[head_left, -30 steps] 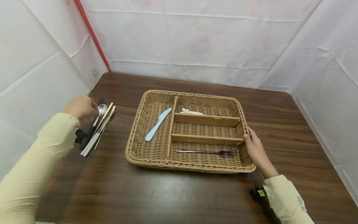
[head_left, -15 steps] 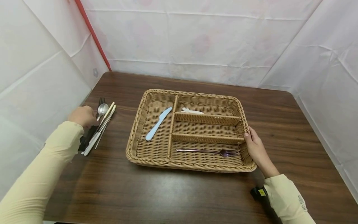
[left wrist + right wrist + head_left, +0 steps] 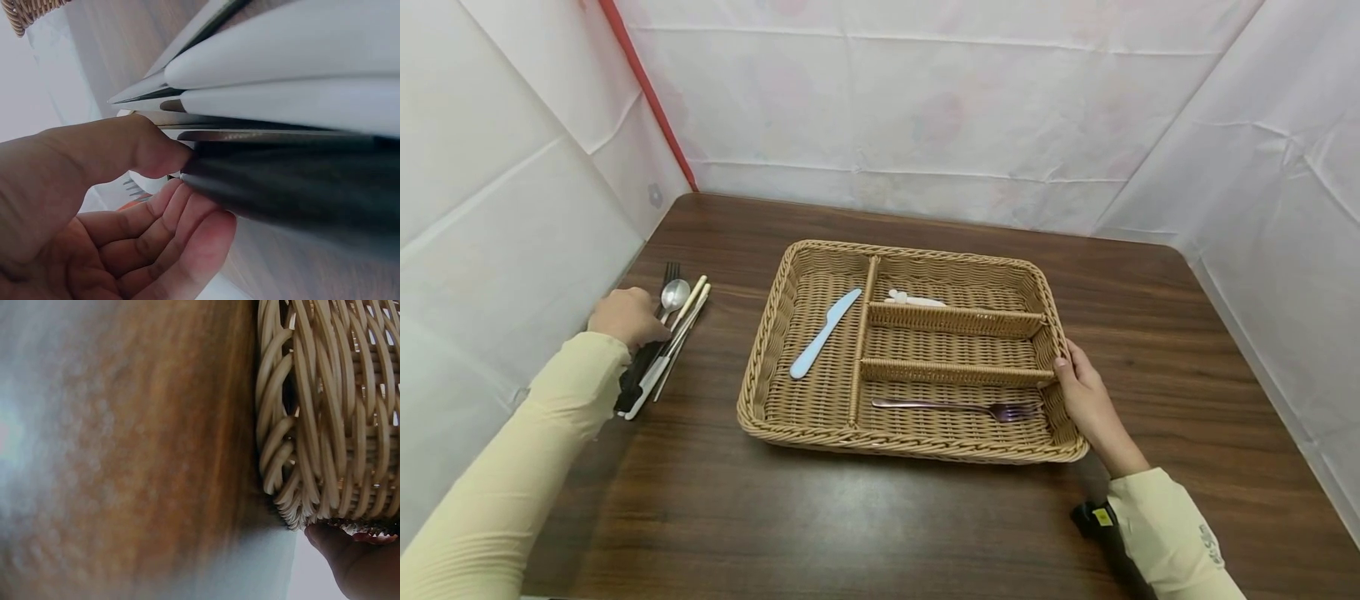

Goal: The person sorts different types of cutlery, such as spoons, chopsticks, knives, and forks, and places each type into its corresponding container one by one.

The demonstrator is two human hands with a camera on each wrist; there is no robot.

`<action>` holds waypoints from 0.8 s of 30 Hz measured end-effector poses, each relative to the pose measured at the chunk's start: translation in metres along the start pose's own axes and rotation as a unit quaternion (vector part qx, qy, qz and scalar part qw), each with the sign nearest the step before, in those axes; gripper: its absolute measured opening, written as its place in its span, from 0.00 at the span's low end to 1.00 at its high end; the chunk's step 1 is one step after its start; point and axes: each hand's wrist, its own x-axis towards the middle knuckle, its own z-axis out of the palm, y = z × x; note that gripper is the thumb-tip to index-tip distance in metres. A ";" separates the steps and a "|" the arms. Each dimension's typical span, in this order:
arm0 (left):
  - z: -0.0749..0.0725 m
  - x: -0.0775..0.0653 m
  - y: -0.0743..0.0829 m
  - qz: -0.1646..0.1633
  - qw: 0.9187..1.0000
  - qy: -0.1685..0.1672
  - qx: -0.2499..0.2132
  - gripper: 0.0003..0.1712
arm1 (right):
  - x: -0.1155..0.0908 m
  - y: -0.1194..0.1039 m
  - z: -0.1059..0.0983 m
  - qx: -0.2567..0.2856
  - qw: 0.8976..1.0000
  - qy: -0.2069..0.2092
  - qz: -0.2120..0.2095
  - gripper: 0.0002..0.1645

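At the left of the table in the head view, my left hand (image 3: 625,318) is over a bundle of cutlery. Its thumb and fingertips pinch a black handle (image 3: 300,194) at one end, as the left wrist view shows. I cannot tell which piece the handle belongs to. A silver spoon (image 3: 675,293) and a dark fork (image 3: 672,271) extend past the hand. Beside them lie slim sticks with yellow ends (image 3: 698,293) and white handles (image 3: 294,103). My right hand (image 3: 1084,396) grips the right rim of a wicker basket (image 3: 917,450), its thumb over the edge.
Dividers split the basket into compartments. A light blue knife (image 3: 823,333) lies in the left one, a purple fork (image 3: 955,407) in the front one, and a white piece (image 3: 917,298) in the back one. White sheeting (image 3: 925,108) surrounds the brown wooden table (image 3: 850,525).
My left hand has come down and slightly toward me onto the cutlery, and its fingers have closed on the black handle. My right hand and the basket have stayed in place.
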 end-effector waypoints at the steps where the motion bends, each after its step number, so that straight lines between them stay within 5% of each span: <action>1: 0.000 0.000 0.000 -0.001 1.000 0.003 0.000 0.17 | 0.000 0.000 0.000 -0.001 1.000 0.000 -0.001 0.33; 14: -0.013 -0.003 0.005 0.021 0.999 0.024 0.001 0.16 | 0.001 -0.001 -0.001 -0.003 1.000 0.005 0.004 0.33; 24: -0.025 -0.004 0.025 0.076 0.994 0.068 0.028 0.19 | -0.001 -0.001 0.001 -0.007 1.000 0.003 0.002 0.34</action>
